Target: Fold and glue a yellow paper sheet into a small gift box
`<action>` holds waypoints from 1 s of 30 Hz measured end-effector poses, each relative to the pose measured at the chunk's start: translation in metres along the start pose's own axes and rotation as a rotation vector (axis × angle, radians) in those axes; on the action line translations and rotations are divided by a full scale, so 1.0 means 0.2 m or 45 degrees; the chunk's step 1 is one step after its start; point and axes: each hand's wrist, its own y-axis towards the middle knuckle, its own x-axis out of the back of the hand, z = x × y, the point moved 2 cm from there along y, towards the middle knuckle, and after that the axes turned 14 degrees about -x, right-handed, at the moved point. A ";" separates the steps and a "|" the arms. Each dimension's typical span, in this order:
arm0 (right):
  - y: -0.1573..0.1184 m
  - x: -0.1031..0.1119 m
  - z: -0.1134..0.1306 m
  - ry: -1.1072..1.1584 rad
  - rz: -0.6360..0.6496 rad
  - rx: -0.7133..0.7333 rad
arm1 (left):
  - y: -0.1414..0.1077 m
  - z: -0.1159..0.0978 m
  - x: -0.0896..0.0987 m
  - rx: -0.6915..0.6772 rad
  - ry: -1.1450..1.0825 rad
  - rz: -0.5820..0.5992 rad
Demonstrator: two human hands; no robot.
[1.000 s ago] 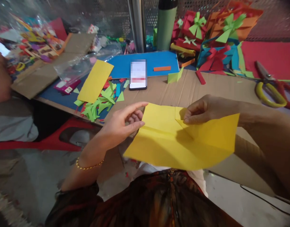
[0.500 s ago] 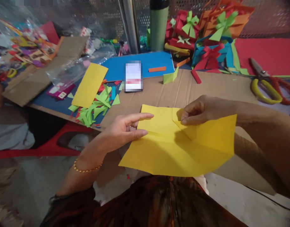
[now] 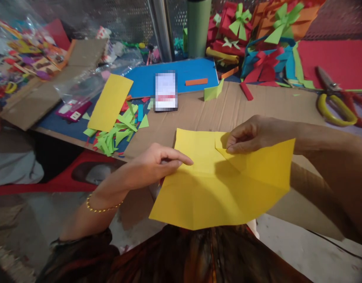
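A creased sheet of yellow paper (image 3: 210, 196) lies before me, its near part reaching past the table edge over my lap. My right hand (image 3: 251, 135) pinches a small folded-over flap near the sheet's far edge, and the right side of the paper stands up in a slope. At the left edge is my left hand (image 3: 166, 159), closed on the paper, with the index finger stretched onto its surface and the thumb close below. The other left fingers are mostly hidden.
Brown cardboard (image 3: 192, 114) covers the table. Scissors (image 3: 335, 102) lie at right. Beyond are a phone (image 3: 165, 90), a blue board (image 3: 133, 84), a green bottle (image 3: 198, 31) and paper bows (image 3: 282, 23). Green scraps (image 3: 118, 133) and a yellow strip (image 3: 110, 102) lie left.
My left index finger has come down toward the thumb, closing the gap between them. The sheet's near edge hangs slightly lower. My right hand keeps its pinch on the flap.
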 end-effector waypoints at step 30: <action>0.02 0.00 -0.03 0.114 0.006 0.049 | -0.25 0.03 -0.08 -0.377 0.058 -0.422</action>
